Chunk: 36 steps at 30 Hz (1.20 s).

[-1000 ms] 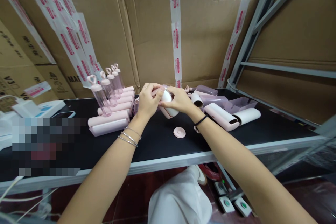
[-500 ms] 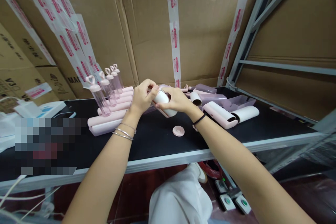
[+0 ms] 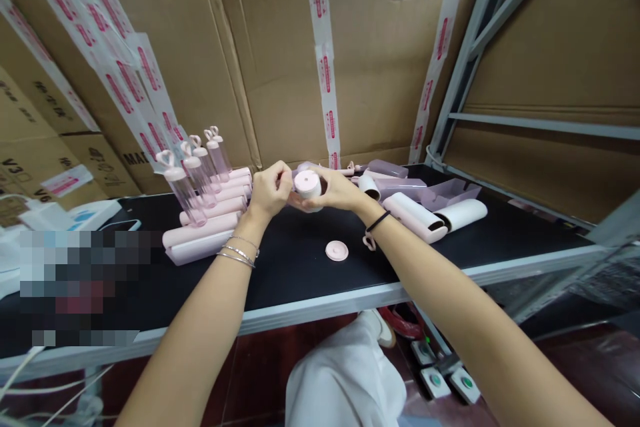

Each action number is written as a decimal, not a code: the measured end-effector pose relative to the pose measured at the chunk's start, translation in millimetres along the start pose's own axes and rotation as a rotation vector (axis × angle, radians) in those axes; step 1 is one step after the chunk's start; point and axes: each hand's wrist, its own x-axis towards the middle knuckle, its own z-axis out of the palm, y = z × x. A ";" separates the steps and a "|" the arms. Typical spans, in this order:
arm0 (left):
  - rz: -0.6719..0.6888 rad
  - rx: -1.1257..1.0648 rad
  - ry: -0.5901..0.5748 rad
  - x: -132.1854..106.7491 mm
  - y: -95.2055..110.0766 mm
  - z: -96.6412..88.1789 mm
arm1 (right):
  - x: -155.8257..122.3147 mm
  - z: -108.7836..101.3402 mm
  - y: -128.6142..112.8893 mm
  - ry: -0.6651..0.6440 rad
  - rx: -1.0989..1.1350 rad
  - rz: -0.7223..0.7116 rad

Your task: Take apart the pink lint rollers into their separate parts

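Observation:
A white cylinder with a pale pink round end (image 3: 307,181) is gripped in my right hand (image 3: 336,189), its end facing up toward me. My left hand (image 3: 271,192) is closed with bent fingers close to the cylinder's left side; what its fingertips pinch, if anything, is hidden. A pinkish part shows below the cylinder between the hands. On the black tabletop, nearer to me, lies a round pink cap (image 3: 337,251). A small pink heart-shaped loop piece (image 3: 369,241) rests beside my right wrist.
To the left stand several clear tubes (image 3: 186,197) with pink heart-loop tops, beside pink cases (image 3: 203,230) lying in a row. On the right are white-lined pink shells (image 3: 415,216) and translucent purple trays (image 3: 450,194). Cardboard (image 3: 280,67) walls the back; a metal edge (image 3: 320,305) runs along the front.
The cylinder has turned so its pink end now faces up, where its white side showed before. My left hand has drawn its fingers back to the cylinder's left. The view has shifted slightly.

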 end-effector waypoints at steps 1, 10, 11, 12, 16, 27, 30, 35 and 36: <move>-0.027 -0.008 -0.009 -1.2 -2.9 2.0 | 0.4 -1.2 2.2 0.041 0.046 0.011; -0.093 -0.353 -0.217 -12.5 -8.4 28.6 | 2.0 -10.2 5.8 0.202 0.058 0.123; -0.115 -0.399 -0.212 -13.1 -7.8 30.3 | 2.3 -9.3 5.6 0.171 0.039 0.136; -0.145 -0.438 -0.213 -13.6 -7.4 32.0 | 2.7 -7.8 6.0 0.146 0.025 0.146; -0.289 -0.570 -0.205 -14.8 -9.0 38.4 | 3.9 1.3 13.8 0.086 0.018 0.125; -0.455 -0.590 -0.036 -14.6 -13.1 50.2 | 1.4 6.2 14.1 0.185 -0.161 0.089; -0.437 -0.531 0.118 -12.0 -12.3 45.3 | 0.0 0.1 5.3 0.199 -0.243 0.056; -0.199 -0.120 0.090 -10.4 -7.3 25.9 | -1.7 -3.9 -1.8 0.142 -0.321 0.008; -0.152 -0.025 0.064 -10.7 -6.7 23.3 | -1.8 -3.7 -1.0 0.130 -0.339 0.004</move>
